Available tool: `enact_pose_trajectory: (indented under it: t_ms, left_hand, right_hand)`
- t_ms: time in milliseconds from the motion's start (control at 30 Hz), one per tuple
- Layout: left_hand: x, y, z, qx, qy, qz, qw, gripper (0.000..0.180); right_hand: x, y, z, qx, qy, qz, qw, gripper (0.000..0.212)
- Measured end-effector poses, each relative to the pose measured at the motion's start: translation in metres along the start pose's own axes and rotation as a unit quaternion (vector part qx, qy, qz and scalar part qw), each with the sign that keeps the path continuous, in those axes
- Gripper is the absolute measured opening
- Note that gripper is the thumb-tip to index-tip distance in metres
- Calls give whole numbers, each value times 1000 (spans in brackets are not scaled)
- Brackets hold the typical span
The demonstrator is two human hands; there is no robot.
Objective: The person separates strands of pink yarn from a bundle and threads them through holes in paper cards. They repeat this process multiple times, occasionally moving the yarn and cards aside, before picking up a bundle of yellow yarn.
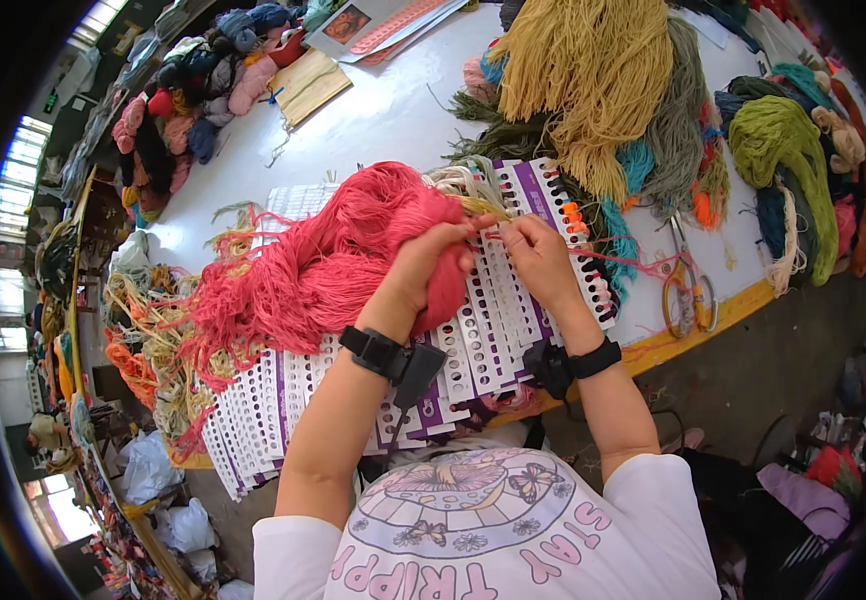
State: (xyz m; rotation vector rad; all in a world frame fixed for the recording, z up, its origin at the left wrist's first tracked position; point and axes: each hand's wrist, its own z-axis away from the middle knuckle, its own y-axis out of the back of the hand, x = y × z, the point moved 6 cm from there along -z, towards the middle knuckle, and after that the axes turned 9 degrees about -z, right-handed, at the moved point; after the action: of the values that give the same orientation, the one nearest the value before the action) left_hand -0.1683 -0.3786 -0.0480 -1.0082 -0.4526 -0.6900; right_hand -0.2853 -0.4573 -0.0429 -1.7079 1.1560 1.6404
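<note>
A large bundle of pinkish-red yarn (343,255) lies across a stack of white and purple cards with punched holes along their edges (473,345). My left hand (433,262) is closed around the right end of this bundle, its fingertips pinching near the top. Close beside it, my right hand (541,262) is closed in a pinch over the cards, on thin pink thread. Pink strands trail from there to the right, towards scissors with orange handles (688,285). Small tufts of coloured thread (573,218) sit in holes along a card's right edge.
Hanks of mustard yarn (583,80), grey yarn (675,120) and green yarn (783,150) lie at the far right. Mixed yarn balls (188,100), a wooden board (308,85) and printed sheets (383,25) are at the far left. Beige yarn tangles (178,370) border the cards' left side.
</note>
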Motion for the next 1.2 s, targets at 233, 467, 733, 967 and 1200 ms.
enact_pose_trajectory:
  t_ms: [233,467,733,967,1200]
  left_hand:
    - [42,3,11,251,13,-477,842,20]
    - [147,144,90,201,-147,4,969,6]
    - [200,117,121,78,-363,-9,928,12]
    - [244,146,194,367,-270,-281,845,26]
    - [68,-36,88,-72,-87,-121,986,43]
  right_hand:
    - [23,4,4,65,-53,31,996,24]
    - [18,-7,3,65,-28,17,997,24]
    - [-19,-15,14,4,50,247,968,51]
    - [-12,-11,11,7,-1,218,976,45]
    - [-97,-39,24,-65,-90,-314,943,15]
